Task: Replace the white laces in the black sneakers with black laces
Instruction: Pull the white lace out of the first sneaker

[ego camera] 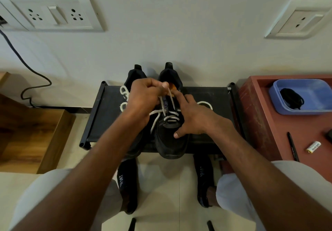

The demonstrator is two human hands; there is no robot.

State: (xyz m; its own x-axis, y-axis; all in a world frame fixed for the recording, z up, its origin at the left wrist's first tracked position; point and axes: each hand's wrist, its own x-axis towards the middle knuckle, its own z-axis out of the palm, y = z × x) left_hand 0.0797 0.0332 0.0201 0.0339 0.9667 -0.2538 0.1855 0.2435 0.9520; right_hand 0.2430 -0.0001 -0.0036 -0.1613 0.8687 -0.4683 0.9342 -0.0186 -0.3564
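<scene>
Centre frame: my right hand (195,118) lies spread, fingers straight, pressing the near sneaker (170,137) to the rack (100,115). My left hand (143,97) pinches the white lace (168,94), drawing it up. Step: unlacing, with several crossings left. Next: free the following eyelet. Black laces (292,98) wait in the tray (316,90), upper right.

the left hand (143,97) and its forearm cover most of the left sneaker (133,77), leaving only its heel in sight. the white lace (162,113) blurs where the fingers pinch it. the right hand (193,119) hides the right sneaker's (170,141) right side. the black laces (292,98) in the blue tray (314,94) form an unreadable dark heap, and the tray's right end is cut off.
</scene>
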